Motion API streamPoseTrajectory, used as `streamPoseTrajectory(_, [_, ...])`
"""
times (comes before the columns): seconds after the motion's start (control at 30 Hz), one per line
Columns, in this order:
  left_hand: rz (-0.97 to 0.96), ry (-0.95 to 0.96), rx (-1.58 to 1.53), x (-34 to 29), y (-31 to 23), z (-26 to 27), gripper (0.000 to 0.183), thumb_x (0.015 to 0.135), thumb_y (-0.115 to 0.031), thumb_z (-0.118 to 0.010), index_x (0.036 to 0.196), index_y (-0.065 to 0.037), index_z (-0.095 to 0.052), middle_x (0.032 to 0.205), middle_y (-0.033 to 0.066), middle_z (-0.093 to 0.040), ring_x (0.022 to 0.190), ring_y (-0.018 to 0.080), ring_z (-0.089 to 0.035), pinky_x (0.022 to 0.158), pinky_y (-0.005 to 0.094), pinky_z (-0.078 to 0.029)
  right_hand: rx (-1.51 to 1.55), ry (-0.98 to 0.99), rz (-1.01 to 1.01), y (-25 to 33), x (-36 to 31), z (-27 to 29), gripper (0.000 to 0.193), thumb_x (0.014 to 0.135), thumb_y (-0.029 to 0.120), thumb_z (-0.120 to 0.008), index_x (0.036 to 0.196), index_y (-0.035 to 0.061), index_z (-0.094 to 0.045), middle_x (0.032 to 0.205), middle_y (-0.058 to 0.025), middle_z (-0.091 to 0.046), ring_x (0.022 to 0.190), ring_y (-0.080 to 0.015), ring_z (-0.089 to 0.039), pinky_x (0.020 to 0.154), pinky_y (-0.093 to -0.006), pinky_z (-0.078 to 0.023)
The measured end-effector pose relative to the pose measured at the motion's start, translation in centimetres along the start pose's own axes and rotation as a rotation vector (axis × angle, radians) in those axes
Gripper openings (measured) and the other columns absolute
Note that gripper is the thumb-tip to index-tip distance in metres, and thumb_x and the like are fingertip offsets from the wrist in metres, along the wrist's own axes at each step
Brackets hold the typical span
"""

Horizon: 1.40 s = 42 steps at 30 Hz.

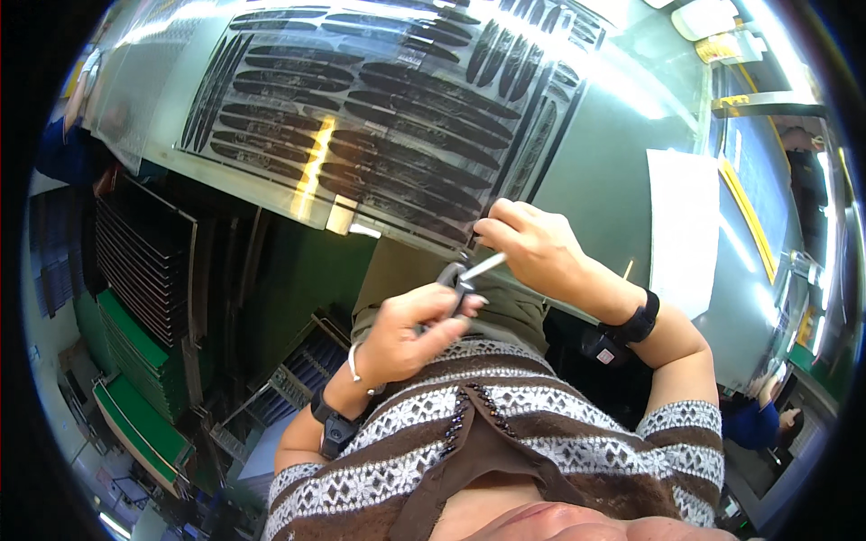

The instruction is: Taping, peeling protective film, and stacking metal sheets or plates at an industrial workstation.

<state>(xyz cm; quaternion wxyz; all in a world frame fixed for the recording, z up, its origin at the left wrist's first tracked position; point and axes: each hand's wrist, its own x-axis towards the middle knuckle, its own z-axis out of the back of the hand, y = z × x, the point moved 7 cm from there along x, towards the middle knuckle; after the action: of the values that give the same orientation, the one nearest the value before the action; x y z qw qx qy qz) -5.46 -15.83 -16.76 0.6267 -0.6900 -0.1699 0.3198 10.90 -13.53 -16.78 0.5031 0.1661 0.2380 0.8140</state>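
My left hand (419, 329) is closed around a small black-and-grey object (458, 276) in front of my waist; its exact kind is not clear. My right hand (537, 243), just above the table's near edge, has its fingers curled round a thin pale stick-like piece (485, 267). The lower end of that piece meets or nearly meets the dark object. Beyond both hands, a large clear film sheet (352, 106) printed with long black leaf-like shapes lies on the glossy table (600, 171).
A white paper sheet (684, 234) lies on the table's right side. A small wooden block (341, 215) sits at its near edge. Racks of dark and green trays (140, 338) stand at left. People in blue sleeves (63, 153) are at the far left and lower right.
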Motion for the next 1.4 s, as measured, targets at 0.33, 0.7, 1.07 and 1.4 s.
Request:
streamPoseTrajectory(0.33, [-0.364, -0.135, 0.816, 2.2, -2.8, -0.6, 0.057, 0.077, -0.017, -0.072, 0.129, 0.001, -0.056, 0.128, 0.0109, -0.062, 0.099, 0.0277, -0.056, 0.092, 0.0356, -0.043, -0.393, -0.092, -0.043, -8.2, -3.1, 5.5, 0.048, 0.084, 0.015, -0.064, 0.13, 0.0039, -0.057, 0.143, -0.01, -0.049, 0.14, -0.0276, -0.036, 0.117, -0.0532, -0.02])
streamPoseTrajectory(0.7, [-0.359, 0.029, 0.888, 3.2, -3.3, -2.3, 0.053, 0.081, -0.022, -0.071, 0.129, -0.003, -0.058, 0.127, 0.0057, -0.063, 0.087, 0.0248, -0.054, 0.083, 0.0339, -0.046, -0.542, -0.248, -0.448, -25.4, 2.7, 13.5, 0.042, 0.093, 0.014, -0.055, 0.135, 0.0124, -0.054, 0.141, -0.0118, -0.051, 0.134, -0.0332, -0.042, 0.11, -0.0421, -0.035])
streamPoseTrajectory(1.07, [-0.328, -0.558, 0.707, -0.7, -4.7, 6.5, 0.024, 0.094, -0.012, -0.057, 0.111, 0.001, -0.067, 0.12, 0.0168, -0.066, 0.1, 0.0299, -0.061, 0.09, 0.0366, -0.046, 0.339, -0.162, -0.704, -22.4, 2.7, 15.0, 0.03, 0.097, 0.029, -0.056, 0.107, 0.0031, -0.064, 0.094, -0.0078, -0.067, 0.077, -0.011, -0.065, 0.064, -0.025, -0.052])
streamPoseTrajectory(1.4, [-0.432, -0.447, 1.115, 3.4, -1.5, 2.5, 0.069, 0.078, -0.008, -0.067, 0.142, 0.002, -0.041, 0.083, 0.0106, -0.062, 0.083, 0.0289, -0.054, 0.076, 0.0382, -0.045, 0.859, -0.395, -0.613, -34.1, 9.9, 11.4, 0.04, 0.093, 0.033, -0.06, 0.121, 0.0039, -0.06, 0.11, -0.0121, -0.064, 0.095, -0.0212, -0.064, 0.082, -0.0369, -0.053])
